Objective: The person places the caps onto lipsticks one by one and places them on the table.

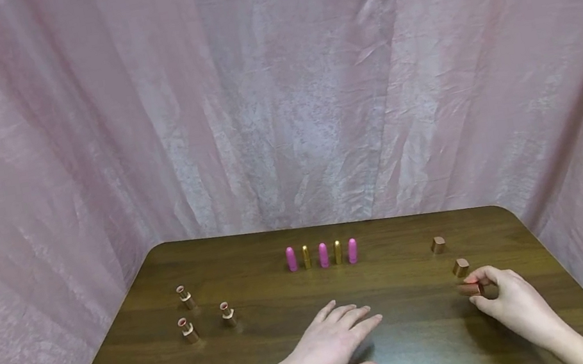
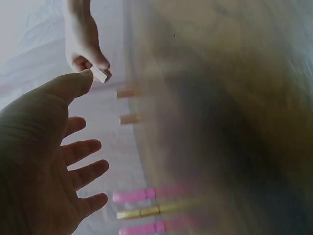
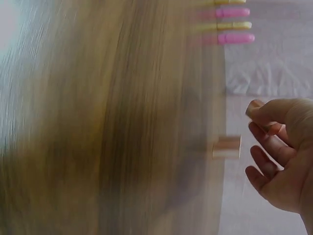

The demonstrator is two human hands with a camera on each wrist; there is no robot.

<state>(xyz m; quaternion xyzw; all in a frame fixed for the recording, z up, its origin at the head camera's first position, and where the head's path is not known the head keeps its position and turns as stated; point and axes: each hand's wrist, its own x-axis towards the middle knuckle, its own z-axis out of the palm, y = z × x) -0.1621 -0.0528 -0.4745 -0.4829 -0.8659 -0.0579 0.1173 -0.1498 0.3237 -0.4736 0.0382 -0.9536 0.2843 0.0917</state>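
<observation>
My right hand (image 1: 514, 299) pinches a copper-coloured lipstick cap (image 1: 470, 289) between thumb and fingers, tilted over the right side of the table. Beyond it, two similar caps stand upright, a nearer lipstick cap (image 1: 461, 267) and a farther lipstick cap (image 1: 438, 244). My left hand (image 1: 330, 351) is over the front middle of the table, palm down, its fingers spread and holding nothing. In the left wrist view its fingers (image 2: 83, 152) are straight and apart. The held cap (image 3: 254, 106) shows at the right thumb tip in the right wrist view, partly hidden by the hand.
On the left stand three open copper-coloured lipstick tubes (image 1: 189, 330). A row of upright bullet-shaped pieces, pink (image 1: 323, 255) and gold (image 1: 307, 257) alternating, stands at the back middle. The brown wooden table (image 1: 256, 247) ends at a pink curtain (image 1: 285, 111) behind and on both sides.
</observation>
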